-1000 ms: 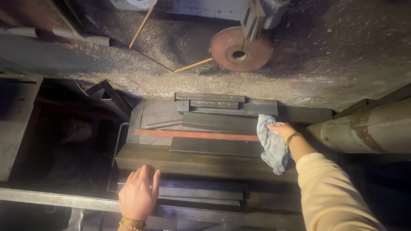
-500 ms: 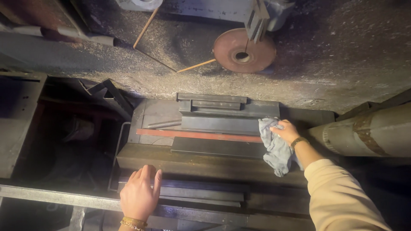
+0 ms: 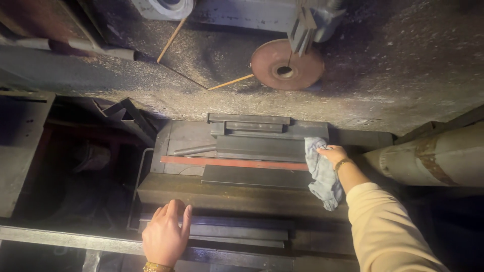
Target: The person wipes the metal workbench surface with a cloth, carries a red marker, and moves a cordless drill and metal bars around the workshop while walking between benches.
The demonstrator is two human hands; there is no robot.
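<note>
Head view: my right hand point(image 3: 334, 153) is clamped on a grey rag point(image 3: 321, 174) against the right end of the stacked steel bars point(image 3: 257, 146). My left hand point(image 3: 164, 236) rests flat, fingers together, on the lower bars point(image 3: 237, 229). Most bars look unwiped.

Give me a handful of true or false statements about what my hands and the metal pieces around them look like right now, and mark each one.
1. The right hand grips a grey cloth at the right end of the stacked steel bars. True.
2. The left hand holds a hammer. False: it lies flat on the flat bars at the near edge and holds nothing.
3. A rusty round disc with a centre hole lies on the gritty floor beyond the bars. True.
4. The cloth is bright red. False: it is grey; the reddish thing is a long strip among the bars.
5. A large rusty pipe lies to the right of the right arm. True.
</note>
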